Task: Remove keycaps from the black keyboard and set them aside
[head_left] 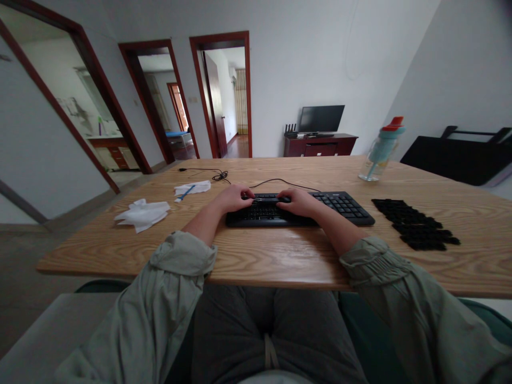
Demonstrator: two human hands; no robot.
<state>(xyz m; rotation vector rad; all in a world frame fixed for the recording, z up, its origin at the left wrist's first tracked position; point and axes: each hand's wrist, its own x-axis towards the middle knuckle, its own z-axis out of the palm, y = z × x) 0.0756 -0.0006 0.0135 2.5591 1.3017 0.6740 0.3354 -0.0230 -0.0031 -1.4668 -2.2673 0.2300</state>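
Note:
A black keyboard [262, 221] lies on the wooden table [256, 256] in front of me, its left part looking stripped of keycaps. Over its upper edge, my left hand [234, 198] has its fingers pinched together by a thin, shiny, wire-like piece [258, 200]. A long dark bar [272, 200], perhaps a keycap, spans the gap between my hands. My right hand [301, 201] pinches the bar's right end between thumb and fingers. Small black keycaps [412, 223] are laid out in rows to the right of the keyboard.
On the left lie a crumpled white tissue [143, 214] and a flatter white tissue [200, 186] with a small blue brush-like stick [186, 192]. The keyboard's cable [220, 175] is bundled behind. A water bottle [380, 149] with an orange lid stands at the back right.

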